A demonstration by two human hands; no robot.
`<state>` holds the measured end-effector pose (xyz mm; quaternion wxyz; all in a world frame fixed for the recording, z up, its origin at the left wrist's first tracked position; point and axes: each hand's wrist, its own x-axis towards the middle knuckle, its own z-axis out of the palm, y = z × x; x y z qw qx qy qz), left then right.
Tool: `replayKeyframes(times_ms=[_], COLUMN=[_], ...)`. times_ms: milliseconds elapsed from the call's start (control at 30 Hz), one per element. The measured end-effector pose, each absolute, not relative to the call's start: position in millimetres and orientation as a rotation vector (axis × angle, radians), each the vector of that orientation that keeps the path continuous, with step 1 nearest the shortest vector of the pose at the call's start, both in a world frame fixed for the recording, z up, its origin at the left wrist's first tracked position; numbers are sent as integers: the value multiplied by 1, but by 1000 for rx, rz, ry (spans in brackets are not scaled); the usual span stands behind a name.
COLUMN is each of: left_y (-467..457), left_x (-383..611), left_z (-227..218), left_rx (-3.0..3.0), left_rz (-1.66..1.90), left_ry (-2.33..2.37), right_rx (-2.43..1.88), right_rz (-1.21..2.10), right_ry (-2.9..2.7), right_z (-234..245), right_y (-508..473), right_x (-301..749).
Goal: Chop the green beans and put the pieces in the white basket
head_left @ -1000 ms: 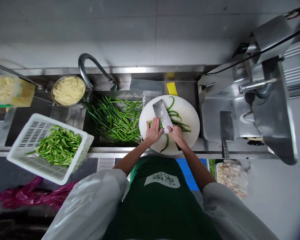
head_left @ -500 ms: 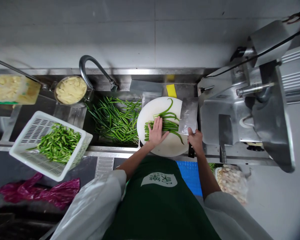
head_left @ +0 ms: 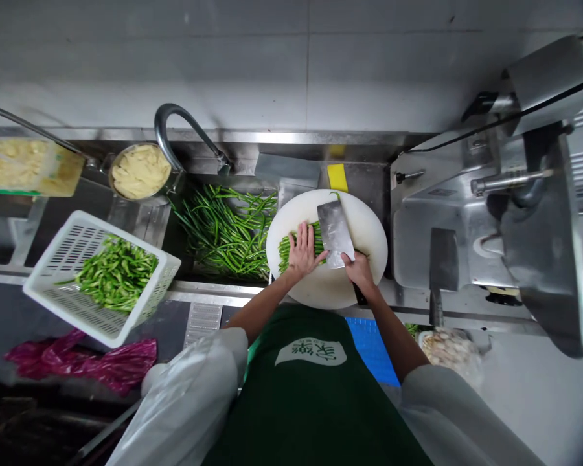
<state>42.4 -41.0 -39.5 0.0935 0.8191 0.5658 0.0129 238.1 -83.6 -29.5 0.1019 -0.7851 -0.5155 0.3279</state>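
Note:
A round white cutting board lies across the sink's right end. A bundle of long green stems lies on it. My left hand rests flat on the bundle with fingers spread. My right hand grips the handle of a broad steel cleaver, whose blade lies over the stems just right of my left fingers.
The sink holds a heap of whole green stems. A white slotted basket of cut green pieces sits at left. A pot of pale slices, a tap, a yellow sponge, a second cleaver and a steel machine stand around.
The cleaver swung from the board's right edge back left over the stems. My left hand stayed pressed on the bundle, which is now gathered tighter.

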Motion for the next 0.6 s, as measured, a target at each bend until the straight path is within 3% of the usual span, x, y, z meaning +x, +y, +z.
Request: replayKeyframes(times_ms=[600], left_y=[-31], left_x=[38], left_z=[-41], left_rx=[2403], left_rz=[113], left_ry=[1613], right_rx=[-2479], right_rz=[955], right_ry=[-1766], right_z=[-24], right_y=[-83], right_x=[223])
